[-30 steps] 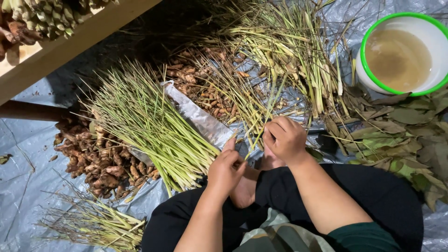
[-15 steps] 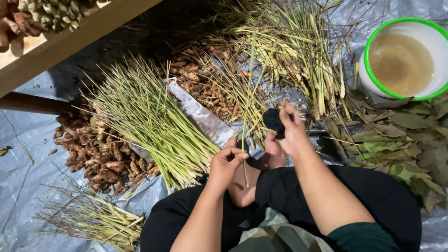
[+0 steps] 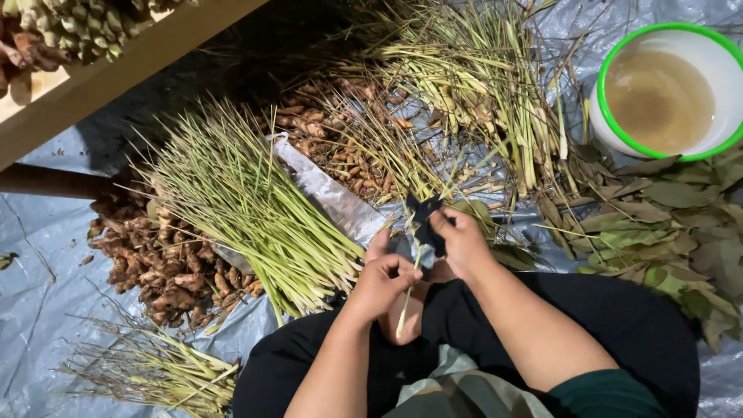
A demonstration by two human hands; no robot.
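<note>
My left hand [image 3: 383,282] is closed around a thin pale green stalk [image 3: 404,306] that hangs down over my lap. Just to its right, my right hand [image 3: 466,244] grips a small black object [image 3: 424,215] held against the stalk's upper end; I cannot tell what kind of tool it is. A large fan of trimmed green stalks [image 3: 255,209] lies on the grey tarp to the left of my hands. A looser heap of untrimmed stalks [image 3: 480,77] lies beyond them.
Brown knobbly roots [image 3: 155,263] sit under the left bundle, and more roots [image 3: 333,135] lie further back beside a clear plastic bag [image 3: 333,197]. At right are a green-rimmed white bowl [image 3: 611,66] of murky water and dry leaves [image 3: 665,217]. A wooden shelf [image 3: 116,70] crosses the top left.
My right hand has lifted slightly and now shows the black object above its fingers. My left hand has closed on a single stalk and holds it over my lap.
</note>
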